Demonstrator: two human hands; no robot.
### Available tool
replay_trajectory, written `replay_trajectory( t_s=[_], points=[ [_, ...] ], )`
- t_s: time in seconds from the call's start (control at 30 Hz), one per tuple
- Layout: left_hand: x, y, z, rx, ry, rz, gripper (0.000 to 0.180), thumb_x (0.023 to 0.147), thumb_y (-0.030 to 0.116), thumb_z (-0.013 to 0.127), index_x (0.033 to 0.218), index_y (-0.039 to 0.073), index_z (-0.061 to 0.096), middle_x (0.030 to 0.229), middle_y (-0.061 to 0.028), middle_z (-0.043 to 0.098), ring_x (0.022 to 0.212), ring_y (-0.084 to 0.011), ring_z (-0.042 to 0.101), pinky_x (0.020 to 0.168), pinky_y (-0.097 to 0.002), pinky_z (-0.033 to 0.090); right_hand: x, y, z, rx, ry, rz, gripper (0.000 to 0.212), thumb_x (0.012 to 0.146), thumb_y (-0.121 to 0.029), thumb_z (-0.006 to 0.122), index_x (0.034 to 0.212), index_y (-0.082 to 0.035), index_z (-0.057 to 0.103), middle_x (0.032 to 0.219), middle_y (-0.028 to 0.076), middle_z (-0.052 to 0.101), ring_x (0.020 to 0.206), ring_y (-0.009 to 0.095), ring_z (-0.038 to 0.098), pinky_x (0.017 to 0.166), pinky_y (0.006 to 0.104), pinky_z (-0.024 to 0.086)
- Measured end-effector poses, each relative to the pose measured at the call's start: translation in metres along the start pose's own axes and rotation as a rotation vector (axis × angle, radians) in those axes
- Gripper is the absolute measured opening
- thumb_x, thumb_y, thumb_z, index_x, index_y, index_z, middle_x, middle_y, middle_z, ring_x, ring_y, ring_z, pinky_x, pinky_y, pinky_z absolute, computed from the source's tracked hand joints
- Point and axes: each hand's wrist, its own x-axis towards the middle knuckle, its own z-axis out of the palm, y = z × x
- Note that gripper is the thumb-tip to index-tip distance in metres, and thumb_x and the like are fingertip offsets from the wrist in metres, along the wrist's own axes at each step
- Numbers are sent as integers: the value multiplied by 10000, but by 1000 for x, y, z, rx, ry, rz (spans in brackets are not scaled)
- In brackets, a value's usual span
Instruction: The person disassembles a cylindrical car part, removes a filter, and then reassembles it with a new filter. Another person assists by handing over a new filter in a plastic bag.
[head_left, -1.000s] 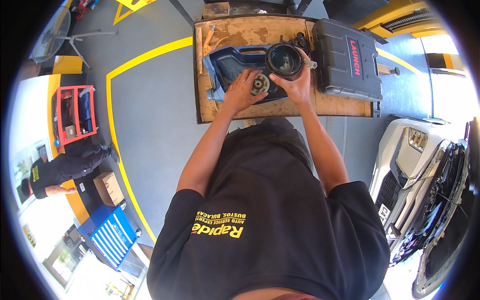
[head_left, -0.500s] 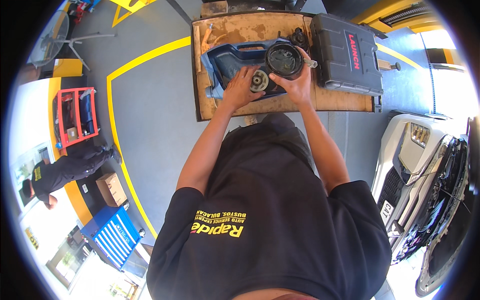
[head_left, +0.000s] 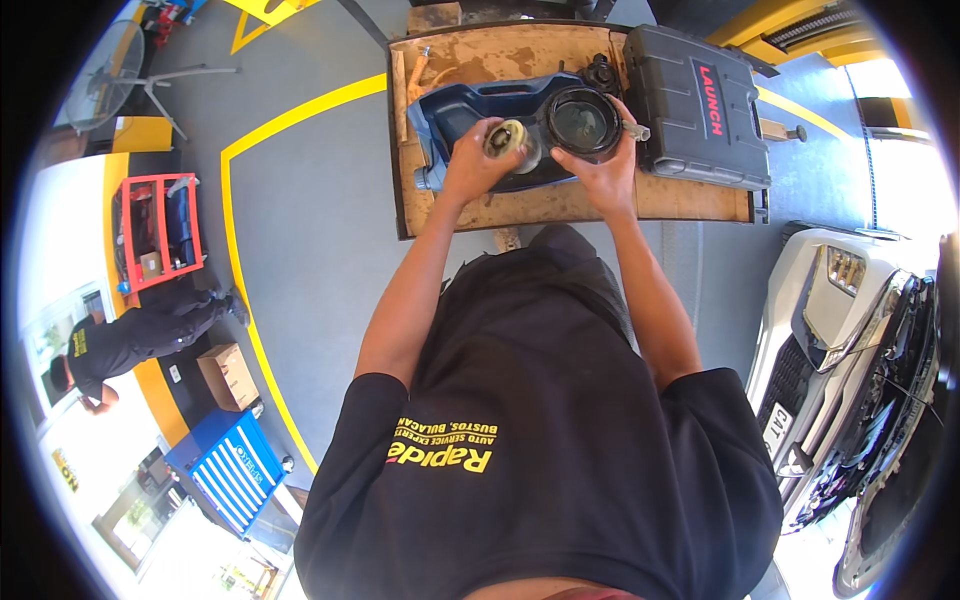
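My left hand (head_left: 472, 168) is closed around a round, pale yellowish cartridge, which looks like a filter element (head_left: 504, 138); its ringed end with a centre hole faces up, slightly blurred. A greyish round part beside it is too smeared to make out. My right hand (head_left: 610, 180) grips a black round cup (head_left: 584, 122) by its side, thumb at the near rim and fingers round the right. Its open mouth shows a dark, shiny inside. A short pale fitting (head_left: 635, 130) sticks out to the right of that hand. Under both hands lies a blue plastic jug (head_left: 450, 108), cut open like a tray.
The jug rests on a worn wooden worktop (head_left: 500, 48) with a dark edge. To its right sits a black hard case (head_left: 690, 110); a small black part (head_left: 600, 74) lies behind the cup. A white vehicle (head_left: 830, 300) stands right, a person (head_left: 140, 335) far left.
My left hand has raised and tilted the filter element, moving slightly left from beside the cup. The right hand still holds the cup, now a little lower and further right.
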Motion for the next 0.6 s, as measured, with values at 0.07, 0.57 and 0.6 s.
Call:
replay_trajectory(
  t_s=[0.07, 0.57, 0.6],
  points=[
    [3, -4, -9, -205, -59, -167, 596, 1031, 446, 811, 1424, 7, 716, 1297, -124, 770, 1167, -191, 721, 977, -381, 601, 2, -2, 0, -5, -2, -22, 1120, 727, -77, 1064, 1618, -1, 390, 1488, 169, 610, 1375, 248, 652, 1174, 406, 572],
    [6, 8, -2, 189, -16, 139, 902, 791, 361, 1007, 1497, 25, 558, 1354, -210, 657, 1281, -399, 673, 1099, -476, 563, 6, -7, -4, -9, -27, -66, 1092, 765, 80, 982, 1651, -28, 353, 1544, 165, 582, 1431, 270, 620, 1242, 448, 533],
    [5, 7, 1, 226, -38, 144, 908, 786, 342, 1001, 1519, 53, 549, 1367, -204, 635, 1301, -413, 649, 1115, -489, 552, 6, -9, -4, 11, -21, -58, 1092, 765, 79, 982, 1651, -27, 354, 1543, 164, 582, 1431, 269, 619, 1240, 447, 535]
  ],
)
